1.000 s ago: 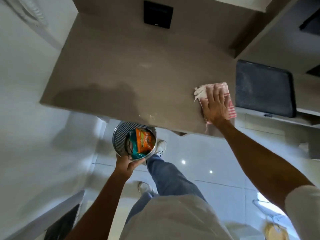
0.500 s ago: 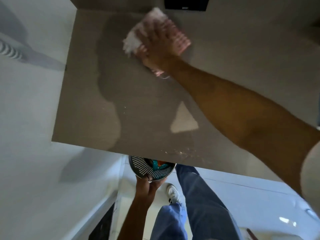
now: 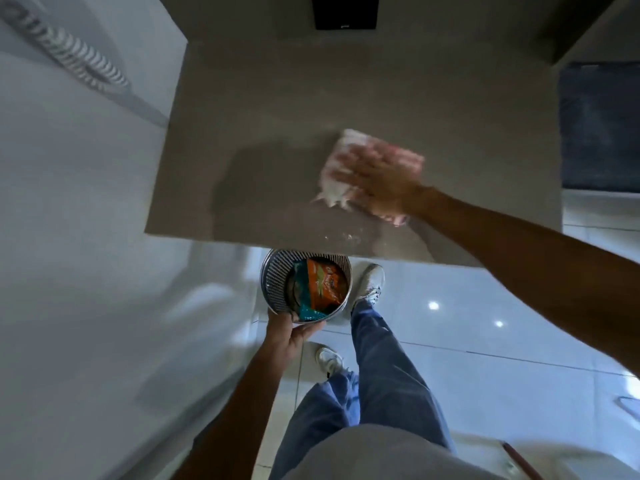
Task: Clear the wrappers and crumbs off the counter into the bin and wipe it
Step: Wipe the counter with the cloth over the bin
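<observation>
My right hand (image 3: 384,180) presses flat on a pink-and-white cloth (image 3: 349,150) on the beige counter (image 3: 277,109), a little back from the front edge; hand and cloth are motion-blurred. Pale crumbs (image 3: 346,235) lie on the counter near that edge, just in front of the cloth. My left hand (image 3: 289,336) grips the near rim of a round metal mesh bin (image 3: 277,285), held just below the counter's front edge. An orange wrapper (image 3: 325,285) and a teal wrapper (image 3: 306,311) lie inside the bin.
A white wall (image 3: 86,237) runs along the left side of the counter. A black panel (image 3: 344,12) sits on the back wall. A dark mat (image 3: 599,126) lies to the right. My legs and white shoes (image 3: 372,282) stand on the glossy tiled floor beside the bin.
My right hand slid the cloth from the counter's right edge to the far back, then pulled it toward the front edge near the crumbs. The bin stayed below the edge.
</observation>
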Motion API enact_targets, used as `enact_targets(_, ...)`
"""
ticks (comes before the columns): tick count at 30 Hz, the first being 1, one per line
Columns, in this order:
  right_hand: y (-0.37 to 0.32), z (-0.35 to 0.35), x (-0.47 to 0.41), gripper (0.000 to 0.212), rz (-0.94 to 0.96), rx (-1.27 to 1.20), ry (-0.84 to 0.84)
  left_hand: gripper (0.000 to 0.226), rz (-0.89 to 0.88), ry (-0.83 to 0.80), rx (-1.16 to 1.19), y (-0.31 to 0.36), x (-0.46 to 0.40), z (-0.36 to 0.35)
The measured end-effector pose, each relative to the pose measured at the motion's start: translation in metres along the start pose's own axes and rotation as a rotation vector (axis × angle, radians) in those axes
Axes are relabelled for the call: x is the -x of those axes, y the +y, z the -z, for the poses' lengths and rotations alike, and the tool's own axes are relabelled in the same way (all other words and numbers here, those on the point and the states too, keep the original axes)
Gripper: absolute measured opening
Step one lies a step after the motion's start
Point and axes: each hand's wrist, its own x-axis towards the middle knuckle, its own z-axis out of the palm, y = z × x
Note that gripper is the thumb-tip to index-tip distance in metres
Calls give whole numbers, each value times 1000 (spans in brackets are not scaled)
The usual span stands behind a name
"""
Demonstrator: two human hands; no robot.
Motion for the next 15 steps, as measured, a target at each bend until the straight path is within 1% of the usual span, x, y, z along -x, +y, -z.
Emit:
enact_targets(1,8,-1,24,66,-95,-15,17,39,-1,-22,10,1,6,0)
enact_targets(3,12,-13,85,64,-374,-63,63,47,-7,-35,24,-2,12,1)
enact_targets(4,1,-17,104,64,-500,-69,43,51,-7,-46,28,-4,13,2)
enact_targets(6,-38,-25,105,66,-652,-80,72,57,-15,-53,35,-9,10,3)
enact_targets(8,-84,-29,81,74,-657,-98,108,55,-20,-59,16,-9,10,-1)
enact_targets(11,-135,-35,32,94,-532,-111,130,47,7,-44,8,-13,8,0)
enact_targets(12,-146,-33,18,94,-484,-92,124,44,14,-38,1,-13,7,1)
enact_targets(15,-168,-38,0,74,-335,-21,125,45,56,-17,6,-14,13,3)
